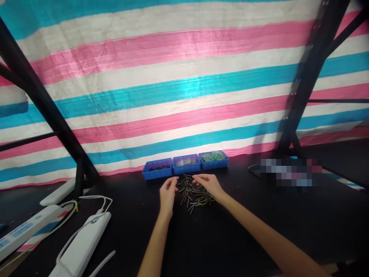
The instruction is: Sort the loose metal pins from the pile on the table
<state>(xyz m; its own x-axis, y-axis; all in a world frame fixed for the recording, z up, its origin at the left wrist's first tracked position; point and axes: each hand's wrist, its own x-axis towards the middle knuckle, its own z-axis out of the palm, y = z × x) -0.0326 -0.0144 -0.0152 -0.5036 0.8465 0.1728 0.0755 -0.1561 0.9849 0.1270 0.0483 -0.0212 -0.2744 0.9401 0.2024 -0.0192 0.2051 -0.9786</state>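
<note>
A loose pile of thin metal rods (188,192), dull with brassy tints, lies on the black table in front of me; their exact kind is too small to make out. On the pile's left side is my left hand (167,192), thumb and fingers drawn together in a pinch. From the right, my right hand (211,186) reaches over the rods, its fingertips also closed. Whatever either pinch holds, if anything, is too small to see. Just behind stand three blue bins: the left bin (158,175) has dark thin pieces, the middle bin (186,167) pale ones, the right bin (215,164) green ones.
White power strips (82,244) with looping cables lie at the left. A phone (254,169) and a blurred-out patch are at the right. Black metal posts (305,84) rise on both sides before a striped sheet (178,88).
</note>
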